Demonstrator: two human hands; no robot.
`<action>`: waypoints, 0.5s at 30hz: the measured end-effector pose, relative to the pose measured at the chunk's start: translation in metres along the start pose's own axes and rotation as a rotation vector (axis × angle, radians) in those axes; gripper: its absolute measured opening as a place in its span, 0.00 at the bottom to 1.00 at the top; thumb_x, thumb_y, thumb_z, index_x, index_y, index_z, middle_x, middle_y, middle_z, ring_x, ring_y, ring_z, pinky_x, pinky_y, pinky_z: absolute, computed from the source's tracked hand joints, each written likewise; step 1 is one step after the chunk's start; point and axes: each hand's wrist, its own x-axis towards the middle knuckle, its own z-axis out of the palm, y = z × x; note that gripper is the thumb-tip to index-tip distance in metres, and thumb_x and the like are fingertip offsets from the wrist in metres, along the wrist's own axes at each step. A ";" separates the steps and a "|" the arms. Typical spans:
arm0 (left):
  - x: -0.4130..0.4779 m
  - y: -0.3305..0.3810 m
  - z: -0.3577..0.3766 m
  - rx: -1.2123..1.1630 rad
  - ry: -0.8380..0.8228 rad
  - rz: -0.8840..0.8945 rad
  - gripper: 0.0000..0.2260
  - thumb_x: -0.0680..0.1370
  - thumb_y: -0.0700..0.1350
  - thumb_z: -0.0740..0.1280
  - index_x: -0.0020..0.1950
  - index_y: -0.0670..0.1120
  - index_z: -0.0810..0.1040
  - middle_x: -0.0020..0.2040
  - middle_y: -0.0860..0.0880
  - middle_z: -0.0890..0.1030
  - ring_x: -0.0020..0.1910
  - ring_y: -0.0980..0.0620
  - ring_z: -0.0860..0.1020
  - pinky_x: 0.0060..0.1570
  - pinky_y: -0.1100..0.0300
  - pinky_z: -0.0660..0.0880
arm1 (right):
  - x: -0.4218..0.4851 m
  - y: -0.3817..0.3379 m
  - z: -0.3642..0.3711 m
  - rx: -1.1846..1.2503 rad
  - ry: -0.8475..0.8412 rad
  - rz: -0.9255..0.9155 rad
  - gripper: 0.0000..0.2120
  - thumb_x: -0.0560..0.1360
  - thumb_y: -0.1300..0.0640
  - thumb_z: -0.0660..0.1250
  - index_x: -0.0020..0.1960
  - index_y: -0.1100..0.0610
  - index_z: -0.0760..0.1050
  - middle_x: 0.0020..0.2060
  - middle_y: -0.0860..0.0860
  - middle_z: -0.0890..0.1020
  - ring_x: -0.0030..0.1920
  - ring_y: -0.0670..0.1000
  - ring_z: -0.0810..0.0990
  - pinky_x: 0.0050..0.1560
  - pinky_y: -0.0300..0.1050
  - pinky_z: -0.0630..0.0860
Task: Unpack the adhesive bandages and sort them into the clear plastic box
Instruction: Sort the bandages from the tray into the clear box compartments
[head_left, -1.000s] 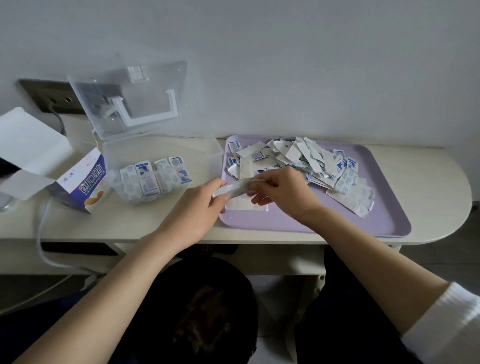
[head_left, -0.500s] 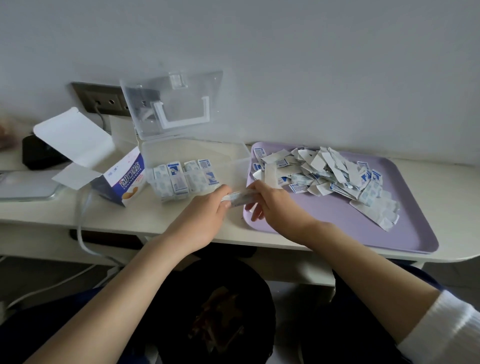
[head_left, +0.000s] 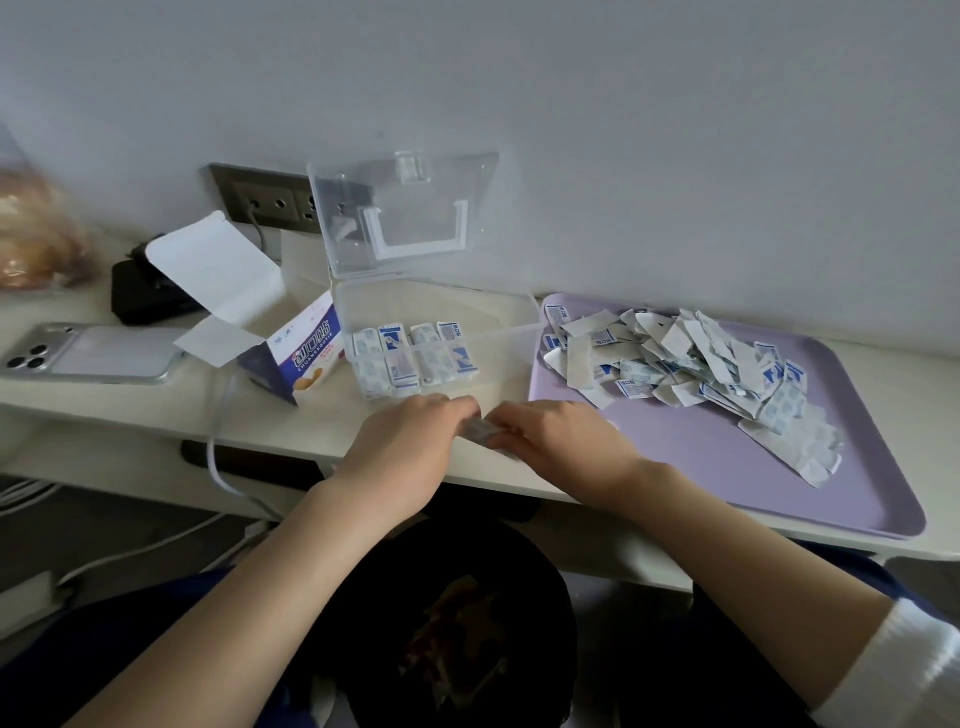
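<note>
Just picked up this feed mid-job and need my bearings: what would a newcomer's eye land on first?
The loose heap of bandages on the purple tray at right stands out most. Left of it sits the clear plastic box, lid open, with sorted bandages in neat rows. In front, the left hand and right hand hold a small bundle between them.

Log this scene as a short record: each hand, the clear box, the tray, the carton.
left hand: grips one end of the bandage stack
right hand: grips the other end
clear plastic box: lid open, sorted bandages at its left side
purple tray: holds a loose pile of bandages
carton: open, left of the box
</note>
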 end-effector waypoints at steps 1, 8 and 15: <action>-0.001 0.000 -0.001 0.006 0.016 -0.001 0.11 0.79 0.37 0.57 0.49 0.55 0.69 0.37 0.53 0.69 0.43 0.48 0.75 0.36 0.57 0.67 | 0.001 0.000 0.000 0.041 0.027 0.004 0.15 0.79 0.48 0.57 0.56 0.57 0.75 0.44 0.54 0.81 0.44 0.57 0.77 0.42 0.49 0.69; -0.006 -0.005 -0.020 -0.054 0.147 -0.002 0.08 0.81 0.48 0.57 0.43 0.56 0.63 0.41 0.51 0.77 0.42 0.45 0.75 0.36 0.57 0.64 | 0.008 -0.010 0.003 0.026 0.363 -0.118 0.16 0.76 0.48 0.57 0.45 0.56 0.80 0.33 0.48 0.77 0.34 0.48 0.72 0.28 0.40 0.68; -0.007 -0.008 -0.040 -0.016 0.296 0.134 0.05 0.80 0.47 0.61 0.54 0.49 0.74 0.46 0.48 0.77 0.48 0.45 0.74 0.41 0.61 0.59 | 0.020 -0.015 -0.004 -0.127 0.477 -0.112 0.06 0.74 0.55 0.66 0.44 0.56 0.80 0.30 0.47 0.77 0.33 0.50 0.74 0.27 0.42 0.69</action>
